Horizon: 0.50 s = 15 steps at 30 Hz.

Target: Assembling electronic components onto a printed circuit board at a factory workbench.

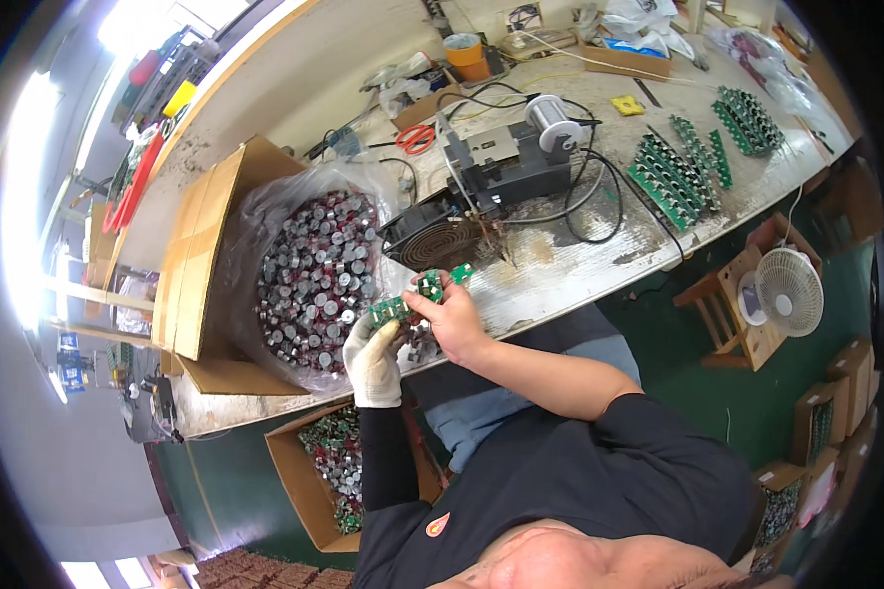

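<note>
In front of me, at the table's near edge, a strip of small green circuit boards (pixel 429 286) is held up between both hands. My left hand (pixel 371 361), in a white glove, is closed on the strip's left end. Bare, my right hand (pixel 454 319) pinches the strip further right, thumb on top. A few silver parts show just below the hands. To the left, a clear plastic bag (pixel 241 255) inside a cardboard box (pixel 194 263) holds many silver round parts (pixel 319 265) with dark red bits, possibly wires.
Beyond my hands stands a dark bench machine (pixel 506 162) with a wire spool (pixel 554 126) and cables. Red-handled scissors (pixel 415 139) lie behind it. Rows of green boards (pixel 670 182) sit at right. A carton (pixel 295 469) of boards and parts stands on the floor; a white fan (pixel 789 293) is right.
</note>
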### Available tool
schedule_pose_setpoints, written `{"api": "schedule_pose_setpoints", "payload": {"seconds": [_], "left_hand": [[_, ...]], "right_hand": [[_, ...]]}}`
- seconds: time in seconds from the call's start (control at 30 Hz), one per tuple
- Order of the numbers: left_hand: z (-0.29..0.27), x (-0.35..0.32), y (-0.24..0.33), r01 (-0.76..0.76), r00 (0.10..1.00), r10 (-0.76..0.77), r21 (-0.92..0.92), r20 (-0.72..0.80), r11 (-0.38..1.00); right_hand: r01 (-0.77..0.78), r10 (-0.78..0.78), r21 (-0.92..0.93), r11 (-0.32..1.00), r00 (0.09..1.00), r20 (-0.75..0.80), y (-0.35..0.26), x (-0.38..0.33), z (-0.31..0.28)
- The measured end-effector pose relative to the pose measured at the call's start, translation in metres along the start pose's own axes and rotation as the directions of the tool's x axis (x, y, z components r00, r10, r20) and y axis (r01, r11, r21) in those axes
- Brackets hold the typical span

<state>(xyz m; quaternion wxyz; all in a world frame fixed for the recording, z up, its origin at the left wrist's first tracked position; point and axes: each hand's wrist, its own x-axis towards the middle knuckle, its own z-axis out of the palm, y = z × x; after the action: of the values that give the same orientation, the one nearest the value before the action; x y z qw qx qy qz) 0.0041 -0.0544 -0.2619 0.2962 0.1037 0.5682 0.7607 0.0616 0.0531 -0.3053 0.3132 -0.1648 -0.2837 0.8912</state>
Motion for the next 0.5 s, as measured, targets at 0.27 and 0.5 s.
{"api": "schedule_pose_setpoints", "payload": {"seconds": [0.27, 0.5], "left_hand": [[-0.001, -0.001, 0.008, 0.004, 0.996, -0.007, 0.029, 0.090, 1.000], [-0.010, 0.007, -0.006, 0.101, 0.993, -0.091, -0.136, 0.081, 0.985]], "right_hand": [[-0.057, 0.057, 0.035, 0.998, 0.998, -0.004, -0.006, 0.000, -0.001], [-0.236, 0.244, 0.098, 0.967, 0.967, -0.070, -0.007, 0.003, 0.000]]}}
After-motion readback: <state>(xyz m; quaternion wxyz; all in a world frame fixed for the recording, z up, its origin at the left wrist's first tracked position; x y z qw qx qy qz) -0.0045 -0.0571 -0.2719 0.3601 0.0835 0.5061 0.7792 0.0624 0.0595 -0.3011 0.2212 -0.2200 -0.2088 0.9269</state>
